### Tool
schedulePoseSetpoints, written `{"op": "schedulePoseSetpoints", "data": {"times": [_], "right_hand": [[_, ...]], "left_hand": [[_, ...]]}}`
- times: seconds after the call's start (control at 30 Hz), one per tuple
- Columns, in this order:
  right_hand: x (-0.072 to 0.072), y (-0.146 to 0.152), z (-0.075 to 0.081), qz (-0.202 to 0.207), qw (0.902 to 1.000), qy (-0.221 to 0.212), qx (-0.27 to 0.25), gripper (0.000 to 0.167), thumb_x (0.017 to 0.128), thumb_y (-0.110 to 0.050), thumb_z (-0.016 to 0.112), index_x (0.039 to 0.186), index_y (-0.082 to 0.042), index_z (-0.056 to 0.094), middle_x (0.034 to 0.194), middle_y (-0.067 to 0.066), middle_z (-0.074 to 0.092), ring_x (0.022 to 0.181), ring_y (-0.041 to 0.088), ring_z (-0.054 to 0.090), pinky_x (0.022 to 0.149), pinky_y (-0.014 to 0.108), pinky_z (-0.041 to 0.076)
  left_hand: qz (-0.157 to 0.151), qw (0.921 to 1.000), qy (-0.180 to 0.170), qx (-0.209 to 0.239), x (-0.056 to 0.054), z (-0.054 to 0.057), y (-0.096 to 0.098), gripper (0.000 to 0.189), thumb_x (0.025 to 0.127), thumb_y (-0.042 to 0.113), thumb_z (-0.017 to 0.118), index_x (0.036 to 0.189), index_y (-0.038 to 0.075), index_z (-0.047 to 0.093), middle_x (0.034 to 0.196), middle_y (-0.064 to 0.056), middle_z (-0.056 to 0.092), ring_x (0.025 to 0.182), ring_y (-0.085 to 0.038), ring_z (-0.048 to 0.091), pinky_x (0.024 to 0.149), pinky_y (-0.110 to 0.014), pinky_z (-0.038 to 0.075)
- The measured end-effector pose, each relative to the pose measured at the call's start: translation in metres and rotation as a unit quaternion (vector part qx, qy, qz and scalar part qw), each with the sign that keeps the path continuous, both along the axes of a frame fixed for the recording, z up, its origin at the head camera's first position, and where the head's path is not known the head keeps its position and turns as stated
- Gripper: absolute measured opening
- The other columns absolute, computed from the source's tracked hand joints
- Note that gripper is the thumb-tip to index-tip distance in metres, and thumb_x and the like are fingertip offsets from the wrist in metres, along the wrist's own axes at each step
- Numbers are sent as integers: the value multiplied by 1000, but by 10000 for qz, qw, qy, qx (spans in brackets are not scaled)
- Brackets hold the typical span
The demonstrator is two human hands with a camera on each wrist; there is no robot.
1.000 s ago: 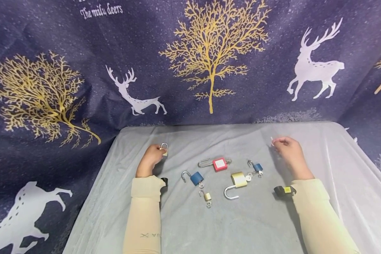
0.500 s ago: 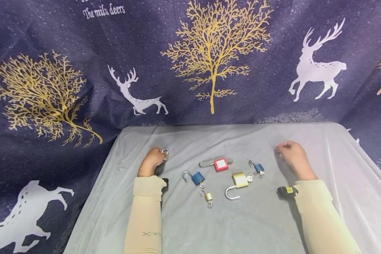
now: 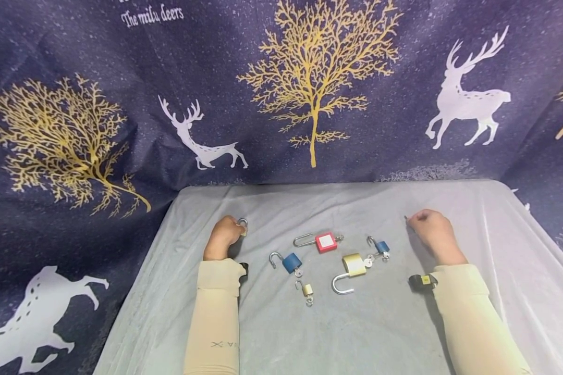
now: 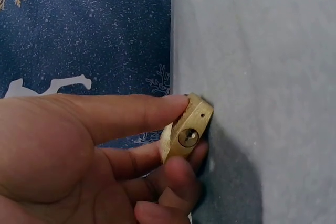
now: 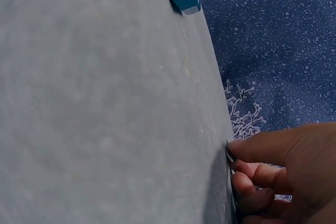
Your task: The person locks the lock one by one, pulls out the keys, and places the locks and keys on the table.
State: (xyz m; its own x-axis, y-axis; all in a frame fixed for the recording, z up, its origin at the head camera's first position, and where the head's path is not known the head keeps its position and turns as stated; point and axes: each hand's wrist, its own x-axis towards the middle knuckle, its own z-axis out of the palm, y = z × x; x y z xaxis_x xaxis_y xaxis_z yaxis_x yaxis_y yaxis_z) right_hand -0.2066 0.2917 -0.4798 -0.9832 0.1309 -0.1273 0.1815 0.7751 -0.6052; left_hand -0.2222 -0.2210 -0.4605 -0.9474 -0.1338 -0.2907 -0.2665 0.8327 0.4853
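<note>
In the head view my left hand (image 3: 225,235) grips a brass padlock (image 4: 178,135) at the left of the grey table. Its keyhole faces the left wrist camera with no key in it, and the thumb and fingers pinch the body from either side. The steel shackle (image 3: 242,222) points away from me. Over at the right, my right hand (image 3: 431,234) pinches a small thin metal key (image 5: 230,155) between thumb and forefinger. Only its narrow edge and tip show; the fingers hide the rest.
Between the hands lie a red padlock (image 3: 326,242), a blue padlock (image 3: 291,263), a smaller blue padlock (image 3: 381,247), a large brass padlock (image 3: 354,264) and a tiny brass padlock (image 3: 307,290), shackles open. A dark patterned cloth (image 3: 272,156) hangs behind the table (image 3: 309,344).
Both hands have come slightly nearer to me, the left with the brass padlock and the right with the key. The padlocks on the table have stayed put.
</note>
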Motion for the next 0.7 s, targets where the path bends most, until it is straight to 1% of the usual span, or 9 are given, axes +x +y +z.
{"op": "schedulePoseSetpoints", "data": {"times": [0.1, 0.17, 0.2, 0.27, 0.33, 0.4, 0.47, 0.57, 0.7], "right_hand": [[0, 0, -2, -19, 10000, 7, 37, 32, 100, -27, 56, 103, 3, 66, 99, 25, 68, 85, 35, 59, 69, 39, 43], [0, 1, -2, -21, 10000, 18, 62, 32, 100, -29, 56, 103, 2, 65, 98, 23, 68, 84, 34, 59, 67, 37, 42], [-1, 1, -2, -16, 10000, 21, 74, 33, 100, -29, 56, 104, 2, 65, 99, 24, 68, 85, 34, 59, 68, 37, 43], [0, 1, -2, 1, 10000, 28, 54, 34, 99, -31, 57, 105, 2, 64, 102, 24, 68, 88, 36, 60, 70, 39, 44], [0, 0, 0, 40, 10000, -7, 8, 37, 100, -35, 57, 107, 1, 63, 104, 25, 68, 90, 37, 60, 71, 42, 45], [1, -2, 4, 92, 9999, -59, -84, 39, 100, -37, 56, 110, 1, 62, 104, 25, 68, 90, 37, 62, 73, 44, 47], [2, -5, 7, 180, 9997, -73, -153, 41, 101, -38, 55, 113, 1, 61, 105, 25, 69, 90, 36, 63, 75, 46, 48], [4, -9, 12, 363, 9991, -102, -202, 42, 103, -36, 52, 117, 2, 60, 109, 27, 68, 92, 37, 64, 78, 50, 50], [6, -14, 15, 666, 9977, -88, -95, 41, 104, -33, 52, 119, 4, 59, 115, 31, 66, 97, 41, 65, 82, 56, 51]], "left_hand": [[79, 10000, 11, -57, 0, 0, -1, 30, 92, 23, 63, 108, -3, 62, 111, -21, 67, 97, -34, 61, 90, -45, 51], [91, 9999, 43, -73, 0, -1, -1, 32, 92, 23, 63, 110, -3, 62, 112, -22, 67, 98, -35, 62, 91, -46, 51], [81, 9999, 67, -86, -1, -1, -1, 31, 91, 23, 64, 109, -3, 62, 110, -22, 67, 96, -35, 62, 89, -46, 51], [87, 9998, 117, -113, -1, 0, -1, 27, 90, 23, 66, 100, -2, 63, 103, -20, 67, 90, -33, 60, 85, -44, 52], [76, 9998, 112, -145, -1, 1, -2, 22, 89, 24, 68, 87, 2, 61, 91, -16, 65, 82, -30, 57, 78, -41, 50], [33, 9997, 120, -210, -2, 1, -3, 26, 88, 25, 69, 74, 7, 57, 81, -12, 60, 75, -28, 53, 72, -38, 49], [-4, 9995, 130, -277, -2, 2, -3, 32, 87, 25, 69, 65, 11, 51, 75, -9, 56, 71, -26, 50, 69, -36, 47], [-97, 9990, 174, -394, -3, 2, -4, 35, 86, 25, 68, 60, 14, 47, 74, -9, 55, 70, -26, 50, 67, -36, 47], [-143, 9987, 147, -457, -3, 2, -3, 35, 87, 25, 66, 60, 13, 47, 77, -11, 58, 71, -27, 52, 70, -38, 50]]}}
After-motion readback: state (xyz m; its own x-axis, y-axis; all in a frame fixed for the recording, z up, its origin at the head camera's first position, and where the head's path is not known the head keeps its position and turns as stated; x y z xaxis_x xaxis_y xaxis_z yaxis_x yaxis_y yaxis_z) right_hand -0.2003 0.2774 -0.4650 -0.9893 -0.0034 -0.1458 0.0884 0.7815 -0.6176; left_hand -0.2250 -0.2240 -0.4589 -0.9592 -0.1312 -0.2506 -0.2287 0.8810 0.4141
